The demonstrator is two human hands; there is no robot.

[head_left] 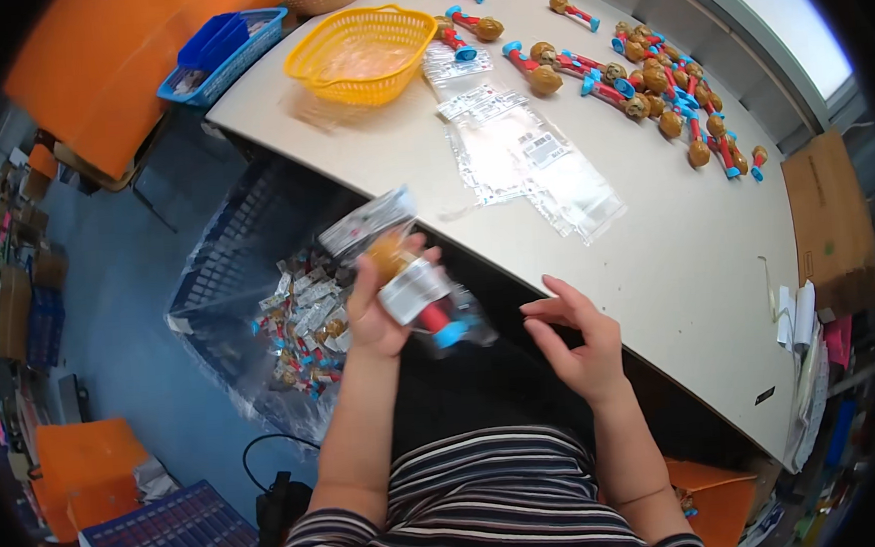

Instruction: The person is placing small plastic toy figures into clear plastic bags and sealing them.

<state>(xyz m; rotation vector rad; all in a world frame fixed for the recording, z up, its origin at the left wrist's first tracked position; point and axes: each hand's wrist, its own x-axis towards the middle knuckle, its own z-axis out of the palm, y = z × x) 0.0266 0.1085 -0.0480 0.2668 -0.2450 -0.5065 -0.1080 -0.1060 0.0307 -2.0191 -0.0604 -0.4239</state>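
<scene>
My left hand (377,302) grips a clear plastic bag (413,283) with a white label; inside is a toy with a golden-brown ball end, a red handle and a light blue tip. Motion blurs the bag a little. Beside the table's front edge, my right hand (580,337) is raised with nothing in it, its thumb and fingers apart. Flat clear bags with labels (525,153) lie overlapping on the white table (659,290). Farther back and right spreads a heap of unbagged toys (661,84) of the same look.
A blue crate (211,257) on the floor at my left holds many bagged toys (310,316). At the table's far left stand a yellow basket (371,87) and a blue basket (220,71). A cardboard box (830,219) is at the right, orange chairs (93,460) nearby.
</scene>
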